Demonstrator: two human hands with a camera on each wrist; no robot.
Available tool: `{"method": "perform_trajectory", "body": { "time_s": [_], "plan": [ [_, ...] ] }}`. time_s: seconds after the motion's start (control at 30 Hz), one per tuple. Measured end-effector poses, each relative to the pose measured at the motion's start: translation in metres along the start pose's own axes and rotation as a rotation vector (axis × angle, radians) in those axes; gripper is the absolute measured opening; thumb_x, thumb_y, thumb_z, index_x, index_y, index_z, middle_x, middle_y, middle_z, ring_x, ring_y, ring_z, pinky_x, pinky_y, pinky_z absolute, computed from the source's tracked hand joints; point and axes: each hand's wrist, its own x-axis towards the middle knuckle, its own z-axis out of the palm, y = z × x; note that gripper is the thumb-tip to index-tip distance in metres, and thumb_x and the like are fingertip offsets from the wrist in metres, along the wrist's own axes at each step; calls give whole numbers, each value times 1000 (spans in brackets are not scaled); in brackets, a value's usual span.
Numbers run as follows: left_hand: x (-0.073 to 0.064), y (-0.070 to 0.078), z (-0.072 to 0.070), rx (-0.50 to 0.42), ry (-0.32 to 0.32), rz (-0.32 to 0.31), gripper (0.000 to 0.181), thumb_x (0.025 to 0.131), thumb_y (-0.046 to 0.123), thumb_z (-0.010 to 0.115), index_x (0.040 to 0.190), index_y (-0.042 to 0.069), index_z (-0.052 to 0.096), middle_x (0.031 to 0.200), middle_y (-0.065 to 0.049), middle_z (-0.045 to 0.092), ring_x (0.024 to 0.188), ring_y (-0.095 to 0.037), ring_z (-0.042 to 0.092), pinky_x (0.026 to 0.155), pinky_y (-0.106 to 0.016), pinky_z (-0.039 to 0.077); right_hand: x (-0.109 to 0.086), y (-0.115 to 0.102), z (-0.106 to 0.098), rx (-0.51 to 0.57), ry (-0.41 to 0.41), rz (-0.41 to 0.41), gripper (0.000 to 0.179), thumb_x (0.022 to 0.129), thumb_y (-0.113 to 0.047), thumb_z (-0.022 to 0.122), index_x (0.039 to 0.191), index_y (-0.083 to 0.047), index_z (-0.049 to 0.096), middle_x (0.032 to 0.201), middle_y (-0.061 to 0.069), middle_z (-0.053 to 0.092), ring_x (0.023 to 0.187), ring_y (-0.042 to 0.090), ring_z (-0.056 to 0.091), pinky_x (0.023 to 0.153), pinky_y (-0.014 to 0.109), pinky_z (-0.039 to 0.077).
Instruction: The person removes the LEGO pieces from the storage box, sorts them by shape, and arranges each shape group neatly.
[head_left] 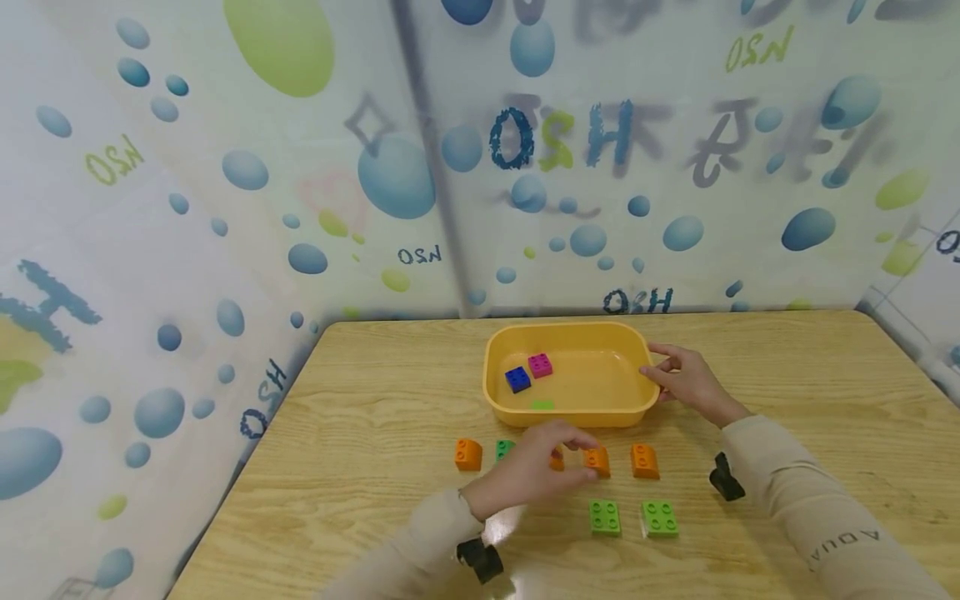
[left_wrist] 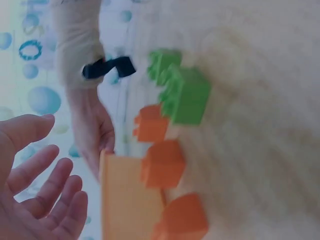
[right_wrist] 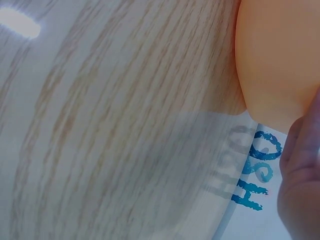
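At the right end of the yellow plastic tray (head_left: 570, 418), my right hand (head_left: 690, 385) pinches the rim, thumb over the inner edge and fingers outside. My left hand (head_left: 525, 471) hovers above the row of blocks, fingers spread and holding nothing; the left wrist view also shows this hand (left_wrist: 42, 190) empty. Closest to its fingertips is an orange toy block (head_left: 597, 463) with a rounded side. Another orange block (head_left: 557, 460) and a dark green block (head_left: 504, 449) are partly hidden behind the hand. Inside the tray sit a blue block (head_left: 517, 380), a pink block (head_left: 540, 365) and a partly hidden light green one (head_left: 542, 405).
More orange blocks stand at the left end (head_left: 468, 455) and right end (head_left: 645, 461) of the row. Nearer me are two light green blocks (head_left: 604, 517). The wooden table (head_left: 375, 417) meets a patterned curtain (head_left: 480, 250) at its back edge.
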Motion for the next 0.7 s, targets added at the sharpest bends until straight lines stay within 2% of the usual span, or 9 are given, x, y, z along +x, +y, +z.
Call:
{"method": "perform_trajectory", "body": {
  "time_s": [0.13, 0.23, 0.4, 0.7],
  "plan": [
    [7, -2, -16, -20, 73, 21, 30, 83, 24, 62, 109, 9, 60, 104, 0, 58, 93, -11, 51, 77, -22, 44, 0, 0, 0, 3, -5, -4, 63, 87, -21, 57, 134, 8, 27, 96, 25, 53, 64, 17, 59, 61, 33, 52],
    [13, -3, -29, -21, 90, 13, 30, 82, 23, 63, 108, 7, 59, 104, -2, 58, 94, -17, 52, 77, -24, 45, 0, 0, -1, 4, -7, -7, 62, 87, -21, 57, 134, 8, 27, 96, 26, 53, 65, 17, 59, 62, 34, 52],
    [24, -14, -44, 7, 62, 2, 30, 83, 24, 63, 109, 10, 59, 106, -1, 58, 96, -20, 51, 78, -28, 44, -1, 0, -1, 7, -10, -7, 62, 88, -21, 56, 135, 7, 26, 96, 25, 53, 64, 17, 59, 62, 34, 52],
    [47, -54, -51, 32, 7, -70, 33, 84, 19, 61, 112, 1, 57, 105, -12, 58, 92, -20, 53, 78, -27, 44, -1, 0, -1, 13, -12, -14, 61, 88, -20, 55, 135, 7, 26, 97, 27, 54, 63, 18, 60, 61, 35, 52]
  ]
}}
